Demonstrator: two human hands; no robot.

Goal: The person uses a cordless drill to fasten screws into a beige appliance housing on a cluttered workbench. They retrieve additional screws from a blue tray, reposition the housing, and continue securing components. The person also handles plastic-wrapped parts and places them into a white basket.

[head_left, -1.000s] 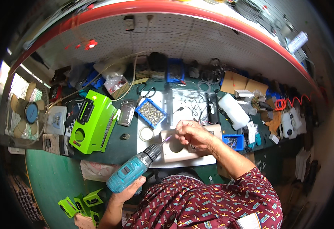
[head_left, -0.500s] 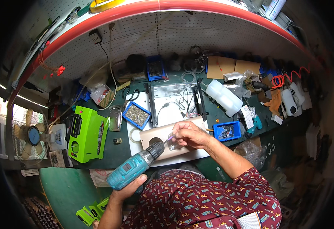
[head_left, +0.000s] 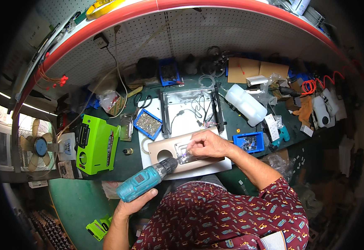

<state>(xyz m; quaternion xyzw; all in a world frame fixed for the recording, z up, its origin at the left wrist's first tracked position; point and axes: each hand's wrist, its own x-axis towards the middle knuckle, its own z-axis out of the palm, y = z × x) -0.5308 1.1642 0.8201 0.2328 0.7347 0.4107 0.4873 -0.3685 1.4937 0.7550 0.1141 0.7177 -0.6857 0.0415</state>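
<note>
1. Wraps the left grip around the handle of a teal drill, aiming right and far, toward the beige panel.
2. Bunches the fingers of the right grip above the panel, near the drill's tip; cannot tell about any small part pinched there.
3. Beneath the right grip, a beige panel with a round hole, lying on a white sheet at the near side of the surface.
4. Just far of the panel, a dark-railed frame around black cables.
5. To the left, a blue tray of small metal parts and a bright green housing.
6. To the right, a blue bin and, farther, a white container.
</note>
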